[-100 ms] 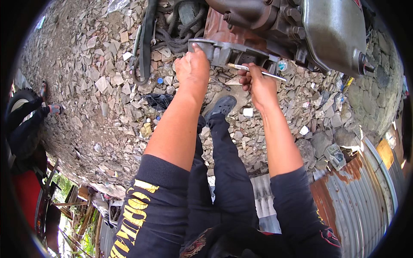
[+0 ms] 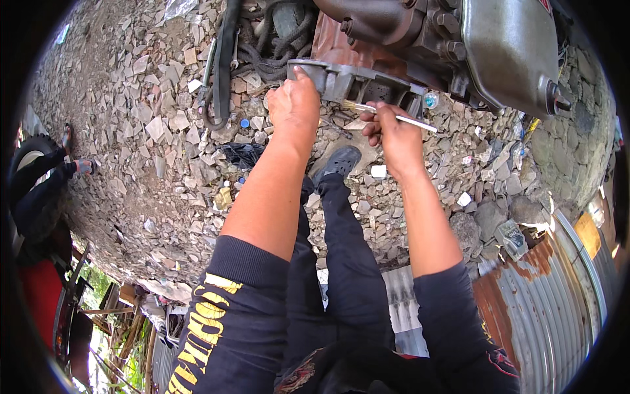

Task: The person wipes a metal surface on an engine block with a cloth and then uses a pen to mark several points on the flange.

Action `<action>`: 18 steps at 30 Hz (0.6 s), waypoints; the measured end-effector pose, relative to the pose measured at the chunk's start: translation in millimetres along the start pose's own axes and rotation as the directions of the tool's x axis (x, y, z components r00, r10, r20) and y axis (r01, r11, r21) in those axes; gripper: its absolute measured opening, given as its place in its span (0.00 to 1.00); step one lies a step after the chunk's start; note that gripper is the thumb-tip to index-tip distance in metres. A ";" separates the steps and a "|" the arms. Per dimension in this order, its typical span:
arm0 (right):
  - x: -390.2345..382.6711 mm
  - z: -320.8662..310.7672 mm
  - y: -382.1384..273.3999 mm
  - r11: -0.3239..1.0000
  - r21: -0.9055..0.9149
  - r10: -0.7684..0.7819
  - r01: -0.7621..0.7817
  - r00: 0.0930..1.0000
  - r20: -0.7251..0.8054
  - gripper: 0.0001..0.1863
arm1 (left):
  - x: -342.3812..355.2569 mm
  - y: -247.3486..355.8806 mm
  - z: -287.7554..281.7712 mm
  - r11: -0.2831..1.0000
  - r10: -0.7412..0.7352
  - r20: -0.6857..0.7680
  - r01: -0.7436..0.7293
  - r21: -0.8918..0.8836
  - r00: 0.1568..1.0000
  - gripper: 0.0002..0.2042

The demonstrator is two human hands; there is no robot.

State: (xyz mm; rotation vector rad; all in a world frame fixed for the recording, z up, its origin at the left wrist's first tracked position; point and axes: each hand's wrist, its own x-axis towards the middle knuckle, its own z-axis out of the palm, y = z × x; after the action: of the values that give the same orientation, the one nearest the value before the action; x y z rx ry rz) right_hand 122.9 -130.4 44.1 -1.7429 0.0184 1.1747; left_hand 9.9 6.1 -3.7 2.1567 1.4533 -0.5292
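My left hand grips the left end of a grey cast-metal housing, thumb on top and the other fingers mostly hidden. Between the fingers of my right hand is a slim paintbrush with a white handle. Its light-brown bristle tip points left and meets the near edge of the housing, close to the open pockets in it. Just behind stands a brown, oily engine with a rounded grey metal tank on its right side.
Broken stone and tile cover the ground. Left of the housing lie a coiled dark rope, a black strap and a wrench. Rusty corrugated sheets lean at the lower right. Another person's legs show at far left.
My right hand and the paintbrush have shifted slightly left and toward me, the bristles sliding along the housing's edge. My left hand stays in place.
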 end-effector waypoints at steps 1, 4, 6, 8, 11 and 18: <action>-7.6 1.8 -3.4 0.992 -0.102 -0.077 0.078 0.997 0.014 0.16 | -1.1 -0.3 -0.2 1.000 0.010 -0.011 -0.010 0.009 1.000 0.19; -4.3 6.0 0.1 0.893 -0.363 -0.272 0.267 0.962 0.039 0.17 | -2.3 -0.9 -1.6 0.999 0.026 -0.015 -0.026 0.033 1.000 0.18; 15.2 1.9 18.2 0.749 -0.539 -0.415 0.386 0.907 0.072 0.17 | 0.4 3.6 -4.8 0.998 0.036 0.026 -0.037 0.049 0.999 0.18; 11.1 6.7 6.8 0.879 -0.405 -0.258 0.250 0.966 0.036 0.16 | 1.1 1.6 -6.1 0.998 0.026 0.056 -0.029 0.047 0.998 0.18; 5.9 4.3 -14.4 0.970 -0.242 -0.016 0.026 0.999 0.043 0.16 | 1.2 -0.7 -2.1 0.998 0.028 0.033 -0.030 0.055 0.999 0.18; 7.2 10.2 -0.5 0.921 -0.367 -0.123 0.133 0.991 0.050 0.14 | 5.2 -1.8 1.7 1.000 0.001 0.074 -0.002 0.017 0.997 0.18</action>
State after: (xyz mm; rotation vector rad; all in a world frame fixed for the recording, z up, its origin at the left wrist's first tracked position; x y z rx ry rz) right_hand 119.9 -119.4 39.0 -2.0213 -0.3496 1.1564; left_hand 10.0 9.5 -8.3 2.1284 1.4125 -0.6165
